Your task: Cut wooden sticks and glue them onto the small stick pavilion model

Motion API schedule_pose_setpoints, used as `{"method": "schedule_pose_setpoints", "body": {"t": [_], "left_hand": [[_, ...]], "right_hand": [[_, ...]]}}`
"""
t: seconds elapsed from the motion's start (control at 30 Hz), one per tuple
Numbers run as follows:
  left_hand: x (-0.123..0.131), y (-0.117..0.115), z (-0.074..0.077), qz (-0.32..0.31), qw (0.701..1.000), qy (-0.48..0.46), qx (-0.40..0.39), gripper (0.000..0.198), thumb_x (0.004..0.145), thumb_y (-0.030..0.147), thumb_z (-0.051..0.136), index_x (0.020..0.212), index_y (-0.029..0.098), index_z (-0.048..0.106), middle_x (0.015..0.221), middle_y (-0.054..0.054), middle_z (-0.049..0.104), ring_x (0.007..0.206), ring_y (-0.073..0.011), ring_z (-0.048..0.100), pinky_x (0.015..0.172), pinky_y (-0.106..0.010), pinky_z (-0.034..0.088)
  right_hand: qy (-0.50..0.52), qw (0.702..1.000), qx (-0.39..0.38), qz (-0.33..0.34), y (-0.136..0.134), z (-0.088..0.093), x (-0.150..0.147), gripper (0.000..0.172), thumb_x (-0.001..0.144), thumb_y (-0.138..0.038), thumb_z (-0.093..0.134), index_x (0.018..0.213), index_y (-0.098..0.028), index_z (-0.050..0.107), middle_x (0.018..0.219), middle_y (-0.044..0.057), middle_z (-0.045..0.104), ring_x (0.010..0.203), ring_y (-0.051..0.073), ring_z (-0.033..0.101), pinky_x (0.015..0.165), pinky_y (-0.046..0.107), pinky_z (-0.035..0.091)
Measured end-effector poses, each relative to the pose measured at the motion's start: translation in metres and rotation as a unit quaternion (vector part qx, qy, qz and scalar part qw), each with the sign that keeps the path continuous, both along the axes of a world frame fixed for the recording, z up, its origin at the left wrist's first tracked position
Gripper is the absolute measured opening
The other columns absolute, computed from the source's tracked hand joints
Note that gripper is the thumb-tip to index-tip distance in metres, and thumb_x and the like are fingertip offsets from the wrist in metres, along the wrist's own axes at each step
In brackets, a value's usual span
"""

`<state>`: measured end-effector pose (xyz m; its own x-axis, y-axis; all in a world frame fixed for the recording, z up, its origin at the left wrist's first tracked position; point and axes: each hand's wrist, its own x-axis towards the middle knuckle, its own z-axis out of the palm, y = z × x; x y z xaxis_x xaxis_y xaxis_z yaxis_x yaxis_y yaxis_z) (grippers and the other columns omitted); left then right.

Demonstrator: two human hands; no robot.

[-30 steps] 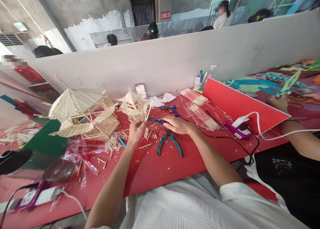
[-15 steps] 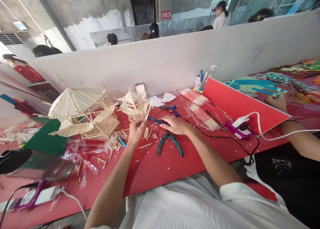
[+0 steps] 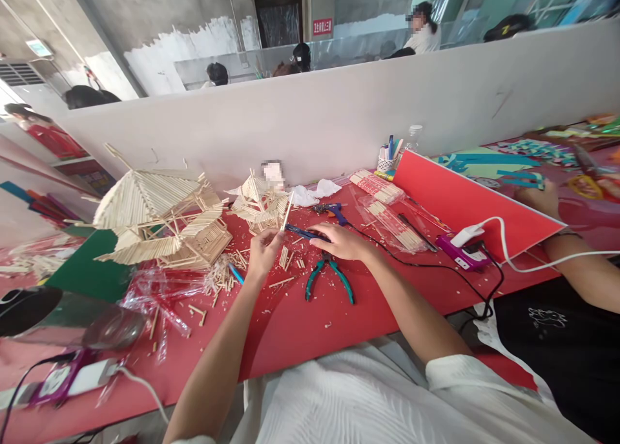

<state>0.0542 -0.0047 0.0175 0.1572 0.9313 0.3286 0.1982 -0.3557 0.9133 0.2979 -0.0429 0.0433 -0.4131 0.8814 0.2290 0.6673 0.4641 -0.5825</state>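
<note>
Between the fingertips of my left hand (image 3: 266, 249) a thin pale wooden stick (image 3: 287, 211) points upward. My right hand (image 3: 339, 242) is closed over a slim dark blue tool (image 3: 303, 232), whose far end reaches to the stick; its exact kind I cannot make out. Just below that hand, pliers with teal handles (image 3: 343, 280) lie spread on the red table (image 3: 300, 331). Short cut sticks (image 3: 285, 258) and shavings are scattered between my arms. Behind my left hand stands a small stick-built pavilion (image 3: 256, 205), and a larger stick pavilion (image 3: 162, 218) is to its left.
A blue glue gun (image 3: 335, 213) and packs of sticks (image 3: 394, 224) lie beyond my right hand. A red board (image 3: 469, 192) leans beside a purple power strip (image 3: 462, 251). At far right, a co-worker's hand (image 3: 540, 198) holds blue strips. A clear jar (image 3: 109, 324) lies at left.
My hands stay almost in place, with the stick and dark blue tool still together. At right, the co-worker's hand and its blue strips have shifted slightly.
</note>
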Motion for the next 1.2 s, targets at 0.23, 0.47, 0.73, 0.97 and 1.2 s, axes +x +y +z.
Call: {"method": "schedule_pose_setpoints", "body": {"t": [0.23, 0.47, 0.73, 0.97, 1.2], "left_hand": [[0.001, -0.004, 0.004, -0.006, 1.0, 0.006, 0.008, 0.033, 0.085, 0.049, 0.066, 0.085, 0.017, 0.074, 0.082, -0.006, 0.075, 0.078, -0.0206, 0.067, 0.074, -0.03, 0.05], [0.004, -0.005, 0.002, -0.023, 1.0, 0.018, 0.003, 0.033, 0.085, 0.049, 0.067, 0.084, 0.017, 0.073, 0.081, -0.005, 0.073, 0.076, -0.0195, 0.065, 0.073, -0.029, 0.048], [0.004, 0.0, -0.004, -0.05, 0.998, 0.038, 0.002, 0.029, 0.085, 0.045, 0.067, 0.081, 0.017, 0.073, 0.08, -0.005, 0.072, 0.076, -0.0194, 0.065, 0.072, -0.029, 0.048], [0.003, 0.0, -0.005, -0.044, 0.996, 0.068, 0.025, 0.027, 0.086, 0.042, 0.063, 0.081, 0.017, 0.073, 0.08, -0.004, 0.073, 0.075, -0.0194, 0.065, 0.071, -0.029, 0.048], [0.002, -0.004, -0.004, -0.023, 0.992, 0.116, 0.043, 0.026, 0.088, 0.038, 0.058, 0.082, 0.017, 0.073, 0.08, -0.004, 0.073, 0.074, -0.0188, 0.066, 0.07, -0.028, 0.047]], "right_hand": [[-0.004, 1.0, 0.0, -0.009, -0.001, 0.0, -0.001, 0.046, 0.1, -0.049, 0.048, 0.137, -0.022, 0.059, 0.137, 0.01, 0.064, 0.124, 0.025, 0.06, 0.105, 0.039, 0.045], [0.013, 1.0, -0.008, -0.01, -0.004, 0.002, -0.005, 0.043, 0.099, -0.048, 0.051, 0.133, -0.023, 0.063, 0.131, 0.009, 0.067, 0.118, 0.026, 0.063, 0.103, 0.039, 0.047], [0.069, 0.996, -0.05, -0.007, -0.004, 0.002, -0.011, 0.04, 0.097, -0.051, 0.054, 0.12, -0.023, 0.072, 0.111, 0.006, 0.076, 0.098, 0.024, 0.07, 0.085, 0.033, 0.051], [0.067, 0.996, -0.055, -0.022, -0.005, 0.002, -0.014, 0.04, 0.096, -0.053, 0.055, 0.111, -0.022, 0.075, 0.097, 0.005, 0.077, 0.086, 0.023, 0.069, 0.077, 0.031, 0.049], [0.058, 0.996, -0.06, -0.043, -0.006, 0.0, -0.02, 0.042, 0.096, -0.055, 0.053, 0.103, -0.021, 0.074, 0.087, 0.004, 0.074, 0.076, 0.02, 0.066, 0.069, 0.029, 0.043]]}}
